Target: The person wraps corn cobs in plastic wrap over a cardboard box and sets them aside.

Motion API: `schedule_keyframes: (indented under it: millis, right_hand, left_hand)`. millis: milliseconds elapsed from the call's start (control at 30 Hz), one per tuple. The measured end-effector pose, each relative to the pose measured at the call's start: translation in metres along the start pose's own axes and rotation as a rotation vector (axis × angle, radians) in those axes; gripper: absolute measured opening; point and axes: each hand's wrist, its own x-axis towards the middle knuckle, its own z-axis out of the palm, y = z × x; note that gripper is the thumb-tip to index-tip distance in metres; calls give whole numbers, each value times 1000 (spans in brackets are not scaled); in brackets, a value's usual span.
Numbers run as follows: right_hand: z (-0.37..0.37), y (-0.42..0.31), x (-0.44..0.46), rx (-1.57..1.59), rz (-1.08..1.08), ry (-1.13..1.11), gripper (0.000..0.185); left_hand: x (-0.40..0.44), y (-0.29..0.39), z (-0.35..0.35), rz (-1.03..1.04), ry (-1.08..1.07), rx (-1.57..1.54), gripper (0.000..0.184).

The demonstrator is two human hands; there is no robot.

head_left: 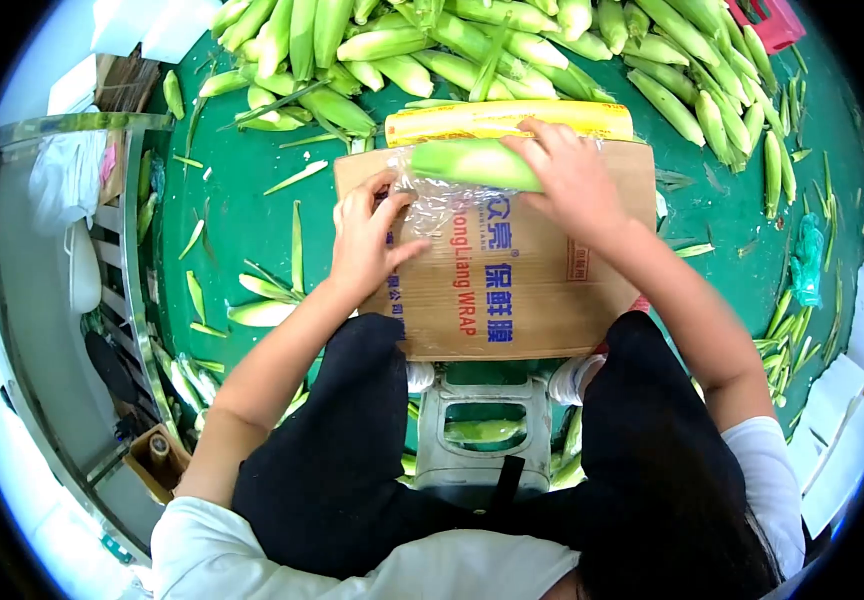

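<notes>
My right hand [577, 185] grips one end of a green ear of corn [477, 164], which lies crosswise over the far part of a cardboard box [552, 290]. Clear cling film [432, 215] spreads crinkled under and around the corn's left end. At the film's left edge, my left hand [367, 235] has its fingers curled on the film, while its thumb sticks out apart. Just beyond the box lies a yellow roll of cling film [507, 120], parallel to the corn.
A large heap of corn ears [432, 50] covers the far side of the green floor [242, 230]. Loose husk leaves [297, 250] are scattered around. A metal rack [122, 250] stands at left, a green glove [807, 260] lies at right, and a grey stool [482, 395] is below me.
</notes>
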Motion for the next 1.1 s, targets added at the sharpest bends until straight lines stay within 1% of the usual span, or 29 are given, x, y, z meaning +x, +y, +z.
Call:
schedule_keyframes:
  millis: [33, 67, 133, 167, 233, 267, 300, 333, 400, 433, 467, 500, 533, 567, 667, 733, 767, 800, 867, 900, 933, 967, 1000, 1067, 1100]
  right_hand:
    - [-8, -3, 6, 30, 65, -59, 77]
    - [-7, -5, 5, 43, 72, -55, 77]
    - [-4, -4, 0, 70, 80, -55, 76]
    - [-2, -3, -3, 101, 77, -7, 76]
    - [3, 1, -15, 165, 83, 85, 77]
    - [3, 3, -27, 184, 50, 78, 76]
    - [1, 6, -41, 202, 19, 71, 76]
    - [-1, 7, -50, 217, -17, 70, 75]
    - [-7, -1, -68, 308, -64, -57, 73]
    - [-10, -5, -73, 356, -89, -125, 72]
    - [-12, -8, -70, 375, -85, -166, 71]
    - [-17, -13, -65, 392, -80, -206, 70]
    - [-23, -17, -60, 407, -73, -244, 68]
    - [-28, -12, -49, 414, -18, -404, 62]
    - [-4, 7, -35, 132, -145, -97, 63]
    - [5, 18, -16, 34, -64, -73, 67]
    - [12, 27, -6, -73, -76, 93, 68]
    - [10, 31, 5, -62, -19, 101, 67]
    - [-8, 35, 32, -46, 90, 125, 66]
    - [-11, 29, 42, -8, 70, 32, 63]
    - [-7, 13, 46, 82, 82, -88, 65]
    - [-1, -8, 45, 174, 91, -209, 68]
    - [1, -28, 43, -26, 6, -202, 59]
    - [14, -30, 37, -135, -91, -10, 58]
    - [13, -28, 36, -92, -61, -78, 56]
  left_hand:
    - [2, -7, 4, -3, 0, -2, 49]
    - [4, -15, 8, -9, -1, -7, 43]
    - [14, -20, 0, 244, 103, 33, 33]
    - [17, -21, -3, 375, 158, 54, 27]
    - [8, -26, -7, 113, 84, -410, 15]
    - [1, -28, -8, -27, 38, -643, 8]
    - [8, -20, -25, -25, 27, -569, 3]
    - [12, -16, -32, -60, -9, -636, 3]
    - [28, -9, -32, 24, -125, -543, 4]
    - [41, 3, -23, 131, -66, -546, 5]
    - [55, 7, -8, 163, -132, -634, 5]
    - [74, 8, 7, 254, -290, -608, 8]
    - [88, 15, 25, 401, -363, -620, 10]
    - [104, 25, 38, 727, -215, -526, 21]
    - [140, 22, 50, 739, -215, -207, 31]
    - [172, 17, 36, 229, -599, -319, 32]
    - [195, -3, 27, 135, -708, -468, 29]
    - [212, -23, 19, 34, -818, -616, 26]
    - [226, -36, 10, -90, -417, -683, 24]
    - [231, -35, 3, -196, -267, -668, 24]
    - [234, -26, -6, -298, -117, -651, 27]
    - [236, -4, -17, -339, -67, -658, 25]
    - [244, -10, -6, -297, -84, -713, 28]
    - [243, 16, 1, -190, -180, -756, 43]
    - [243, 30, 18, -27, -217, -786, 24]
